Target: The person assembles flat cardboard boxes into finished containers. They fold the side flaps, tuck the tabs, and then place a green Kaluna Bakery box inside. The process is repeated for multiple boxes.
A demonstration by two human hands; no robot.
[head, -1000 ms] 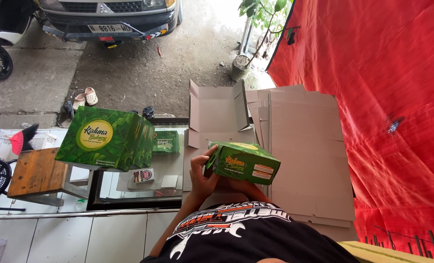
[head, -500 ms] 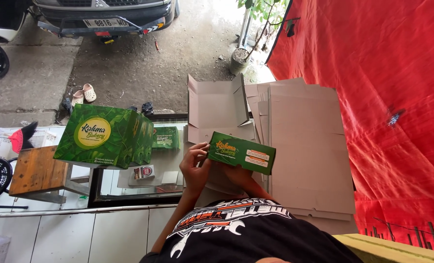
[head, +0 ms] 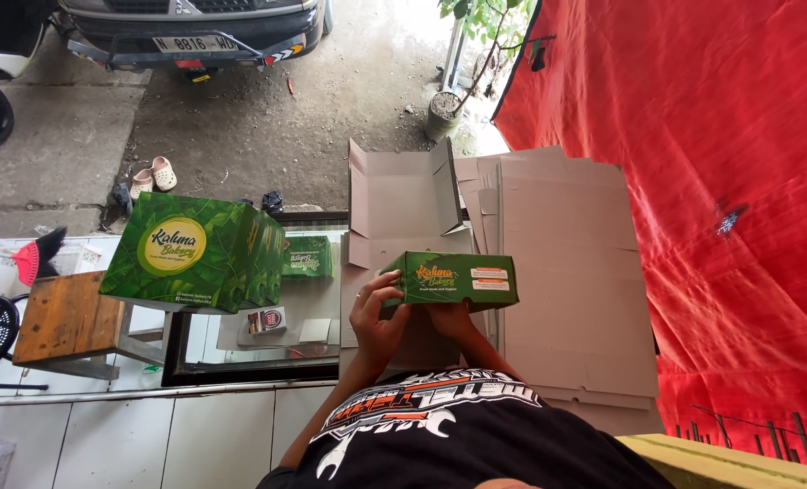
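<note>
I hold a small green cardboard box point(head: 458, 278) with a leaf print and a yellow logo in front of my chest. My left hand point(head: 376, 312) grips its left end, fingers curled over the edge. My right hand point(head: 451, 319) supports it from below and is mostly hidden by the box. The box is closed and level, its long printed side facing up. Under it lie flat grey cardboard blanks point(head: 566, 299), one partly unfolded point(head: 403, 195).
A stack of bigger green boxes point(head: 195, 252) stands on a glass-topped counter point(head: 313, 312) to the left, with a small green box point(head: 308, 256) beside it. A wooden stool point(head: 64, 317) is further left. A red tarp point(head: 693, 181) hangs on the right. A parked car point(head: 195, 27) and sandals point(head: 150, 177) are beyond.
The green box has turned from a tilted corner view to level, with its long side up. My left hand has shifted along its left end.
</note>
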